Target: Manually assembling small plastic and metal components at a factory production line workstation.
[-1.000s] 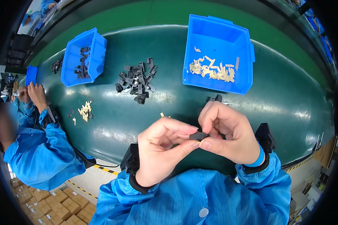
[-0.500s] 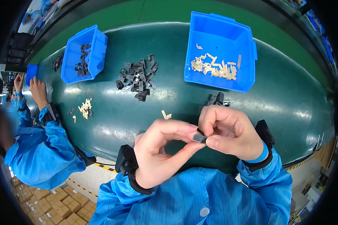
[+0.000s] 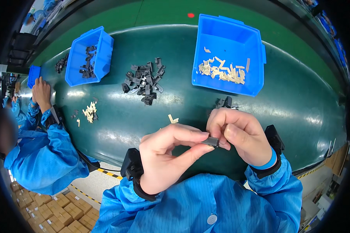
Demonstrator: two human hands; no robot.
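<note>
Between the thumb and forefinger of my left hand (image 3: 167, 155) is a small dark grey, box-like plastic piece (image 3: 210, 142). My right hand (image 3: 241, 134) is closed beside the right end of that piece, fingers curled and thumb raised against them; whatever they may pinch is hidden. Fingertips of the right hand seem to touch the piece's end. Just beyond my hands, a cream-coloured angled strip (image 3: 173, 119) lies on the green table. Several black parts (image 3: 226, 102) sit behind my right hand, partly covered by it.
A blue bin (image 3: 230, 87) with cream strips stands at the far right. Left of it lies a heap of black plastic pieces (image 3: 144, 79), then another blue bin (image 3: 105, 58) with black parts. A small cream pile (image 3: 90, 112) lies near a co-worker's blue sleeve (image 3: 46, 159).
My right thumb has lifted off the plastic piece, and the right fingers have shifted at its end. The piece has turned slightly in my left hand. The co-worker's hands have come together.
</note>
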